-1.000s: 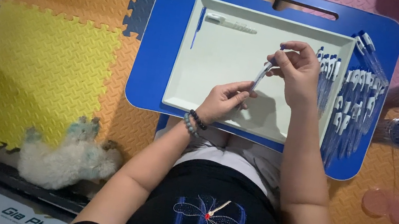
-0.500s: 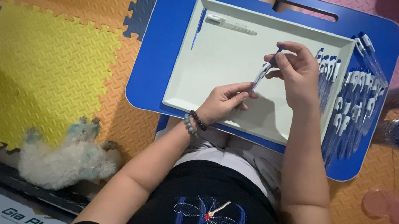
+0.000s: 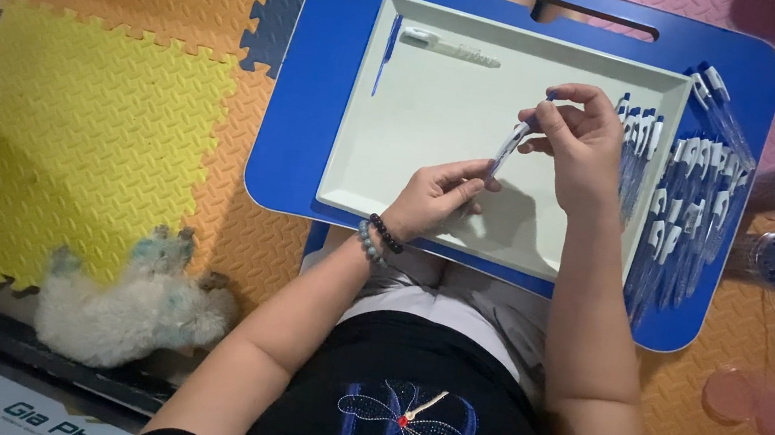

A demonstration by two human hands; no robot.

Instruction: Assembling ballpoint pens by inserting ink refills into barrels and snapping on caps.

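The right hand (image 3: 581, 146) is closed around the upper end of a ballpoint pen (image 3: 509, 147), thumb and forefinger curled over its top, the remaining fingers folded in behind. The left hand (image 3: 433, 197) pinches the pen's lower end between thumb and fingertips, palm turned toward the body, with two beaded bracelets (image 3: 377, 238) circling its wrist, one dark and one pale grey-blue. The pen is slim, with a clear or whitish barrel and blue parts, and it slants from the right hand down and left to the left hand, held just above the tray's surface over the right half of the tray; finer detail of its tip is too small to tell. Beneath both hands lies a pale, shallow rectangular tray (image 3: 421, 121), which sits on a blue lap desk (image 3: 310, 86) with a slot handle at its far edge. At the far left corner of the tray lie a thin blue refill (image 3: 385, 56), set lengthwise along the tray's left wall, and just beside it a clear pen barrel (image 3: 450, 48) lying crosswise. To the right of the right hand, a row of finished blue-and-white pens (image 3: 682, 203) lies side by side along the tray's right wall and the desk's right edge. Well apart, on the yellow and orange foam mats (image 3: 77, 124), a fluffy white dog (image 3: 134, 298) lies near the person's left elbow.
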